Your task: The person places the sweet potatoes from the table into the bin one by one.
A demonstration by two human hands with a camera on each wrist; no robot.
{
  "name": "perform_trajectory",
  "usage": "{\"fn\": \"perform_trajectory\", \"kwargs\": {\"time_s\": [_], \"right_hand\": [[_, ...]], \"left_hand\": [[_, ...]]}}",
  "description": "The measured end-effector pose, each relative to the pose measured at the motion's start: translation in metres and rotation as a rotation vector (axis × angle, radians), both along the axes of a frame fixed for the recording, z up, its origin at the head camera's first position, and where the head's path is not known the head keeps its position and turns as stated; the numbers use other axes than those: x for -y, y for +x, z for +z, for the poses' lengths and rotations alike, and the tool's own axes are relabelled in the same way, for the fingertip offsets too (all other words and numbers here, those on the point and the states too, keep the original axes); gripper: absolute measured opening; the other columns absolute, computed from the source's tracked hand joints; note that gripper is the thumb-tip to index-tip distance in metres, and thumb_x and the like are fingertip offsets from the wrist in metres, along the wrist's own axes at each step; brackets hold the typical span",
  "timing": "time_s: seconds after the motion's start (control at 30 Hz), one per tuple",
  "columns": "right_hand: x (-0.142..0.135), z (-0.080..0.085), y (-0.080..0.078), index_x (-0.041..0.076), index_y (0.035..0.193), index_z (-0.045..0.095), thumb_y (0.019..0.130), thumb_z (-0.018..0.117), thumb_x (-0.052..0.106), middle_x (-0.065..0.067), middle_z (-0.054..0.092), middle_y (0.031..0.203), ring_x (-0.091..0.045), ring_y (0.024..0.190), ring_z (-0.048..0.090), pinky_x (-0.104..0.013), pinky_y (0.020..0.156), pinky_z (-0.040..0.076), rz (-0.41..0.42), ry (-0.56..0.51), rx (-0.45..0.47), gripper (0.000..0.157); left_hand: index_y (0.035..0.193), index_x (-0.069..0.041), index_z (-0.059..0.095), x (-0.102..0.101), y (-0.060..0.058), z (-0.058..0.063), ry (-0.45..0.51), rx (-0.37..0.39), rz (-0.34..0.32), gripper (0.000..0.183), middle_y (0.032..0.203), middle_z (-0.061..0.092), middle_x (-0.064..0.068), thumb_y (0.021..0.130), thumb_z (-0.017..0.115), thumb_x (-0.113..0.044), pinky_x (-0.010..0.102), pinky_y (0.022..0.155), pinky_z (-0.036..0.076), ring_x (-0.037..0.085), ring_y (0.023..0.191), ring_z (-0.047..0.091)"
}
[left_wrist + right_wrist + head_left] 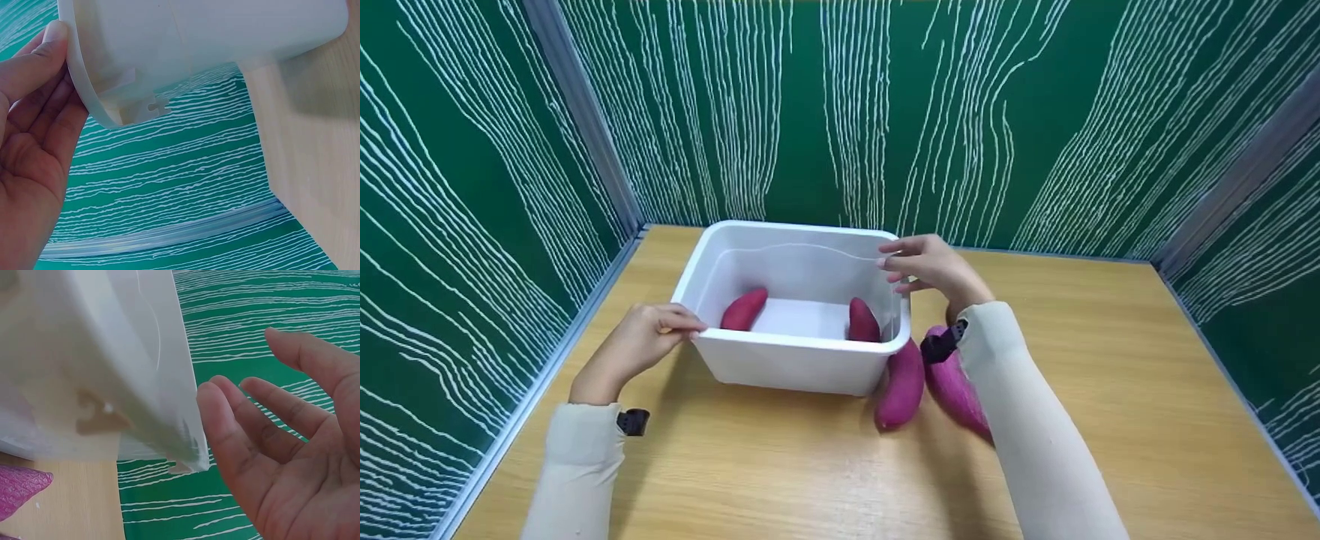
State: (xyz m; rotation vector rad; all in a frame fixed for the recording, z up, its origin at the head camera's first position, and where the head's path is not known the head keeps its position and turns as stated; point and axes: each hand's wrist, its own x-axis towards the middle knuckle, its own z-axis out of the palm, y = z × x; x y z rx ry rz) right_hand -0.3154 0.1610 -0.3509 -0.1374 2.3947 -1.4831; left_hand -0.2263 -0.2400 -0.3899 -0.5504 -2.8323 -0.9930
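A white plastic bin (791, 364) stands on the table. My left hand (649, 334) pinches its near left rim, thumb against one side and fingers on the other, as the left wrist view (42, 112) shows. At the bin's right rim, my right hand (930, 266) has its fingers spread and loosely extended; in the right wrist view (292, 455) one fingertip is at the rim, and whether it touches I cannot tell. Inside the bin lie two red, sweet-potato-like vegetables, one on the left (745, 310) and one on the right (863, 321).
Two longer purple-pink vegetables lie right of the bin: one (901, 390) beside its near right corner, another (956, 390) partly hidden under my right forearm. Green panels (802, 112) with white wavy lines and grey metal posts (589, 120) enclose the wooden table (780, 465).
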Motion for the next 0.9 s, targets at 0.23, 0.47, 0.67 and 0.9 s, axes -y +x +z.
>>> {"fn": "perform_trajectory", "kwargs": {"time_s": [0.23, 0.47, 0.67, 0.9], "right_hand": [[-0.011, -0.005, 0.002, 0.009, 0.134, 0.055, 0.087, 0.070, 0.031, -0.013, 0.062, 0.124, -0.024, 0.098, 0.065, -0.031, 0.081, 0.060, -0.018, -0.027, 0.003, 0.053], [-0.024, -0.010, 0.002, 0.010, 0.135, 0.055, 0.089, 0.068, 0.032, -0.013, 0.061, 0.127, -0.023, 0.100, 0.064, -0.034, 0.087, 0.058, -0.007, -0.031, 0.003, 0.052], [-0.037, -0.016, 0.004, 0.012, 0.132, 0.057, 0.087, 0.070, 0.036, -0.010, 0.062, 0.126, -0.023, 0.101, 0.062, -0.032, 0.085, 0.058, -0.027, -0.027, -0.004, 0.052], [-0.052, -0.022, 0.008, 0.009, 0.135, 0.053, 0.089, 0.068, 0.038, -0.014, 0.058, 0.131, -0.024, 0.106, 0.060, -0.032, 0.085, 0.058, -0.046, 0.002, -0.003, 0.057]], "left_hand": [[0.101, -0.006, 0.076, 0.000, -0.001, 0.000, 0.003, -0.010, -0.007, 0.021, 0.105, 0.072, 0.011, 0.086, 0.066, 0.005, 0.051, 0.094, 0.051, 0.037, 0.108, 0.064], [0.100, -0.008, 0.077, 0.000, 0.000, -0.001, 0.006, 0.004, 0.005, 0.023, 0.106, 0.072, 0.011, 0.086, 0.065, 0.006, 0.050, 0.094, 0.052, 0.036, 0.108, 0.064], [0.100, -0.009, 0.077, 0.000, 0.000, -0.001, -0.011, 0.003, 0.017, 0.022, 0.106, 0.072, 0.011, 0.085, 0.067, 0.003, 0.050, 0.093, 0.052, 0.035, 0.108, 0.064], [0.100, -0.009, 0.077, 0.000, 0.000, -0.001, -0.009, 0.010, 0.017, 0.022, 0.107, 0.072, 0.011, 0.085, 0.067, 0.003, 0.051, 0.094, 0.051, 0.036, 0.108, 0.063]]}}
